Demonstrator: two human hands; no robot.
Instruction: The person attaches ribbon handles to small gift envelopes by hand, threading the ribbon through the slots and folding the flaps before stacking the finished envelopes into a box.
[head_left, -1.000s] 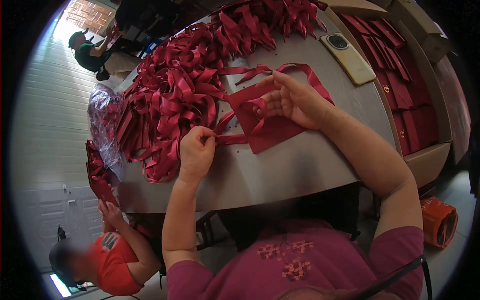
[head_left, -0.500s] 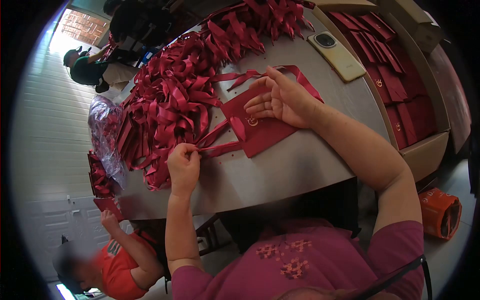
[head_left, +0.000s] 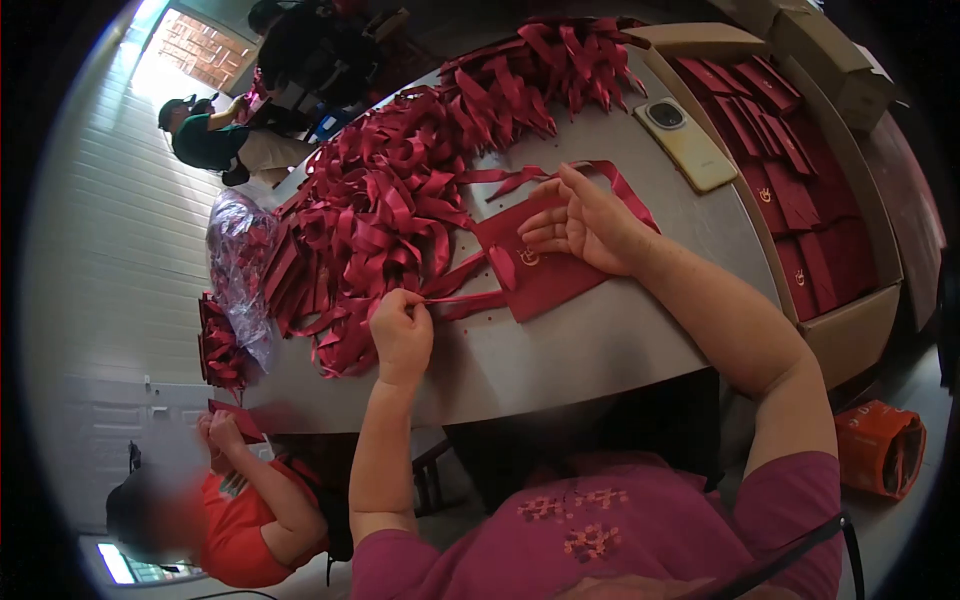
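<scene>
A flat dark red paper bag (head_left: pixel 545 287) with a gold emblem lies on the metal table in front of me. My left hand (head_left: pixel 402 335) is closed in a pinch on the bag's red ribbon (head_left: pixel 465 301), which is stretched out to the left of the bag. Over the bag's upper right part is my right hand (head_left: pixel 590 225), palm turned left, fingers extended and holding nothing. Whether its lower edge presses on the bag I cannot tell. Another length of ribbon loops past the bag's far edge, partly behind my right hand.
A large heap of ribboned red bags (head_left: pixel 370 220) covers the table's left and far side. A phone (head_left: pixel 685 145) lies at the right, near a cardboard box (head_left: pixel 850 325) of flat red bags. One co-worker (head_left: pixel 265 520) handles a red bag at lower left; others work farther back.
The whole view has shifted, so the table appears farther right. My hands keep nearly the same pose at the bag. The co-worker at lower left now has both hands together at a red bag.
</scene>
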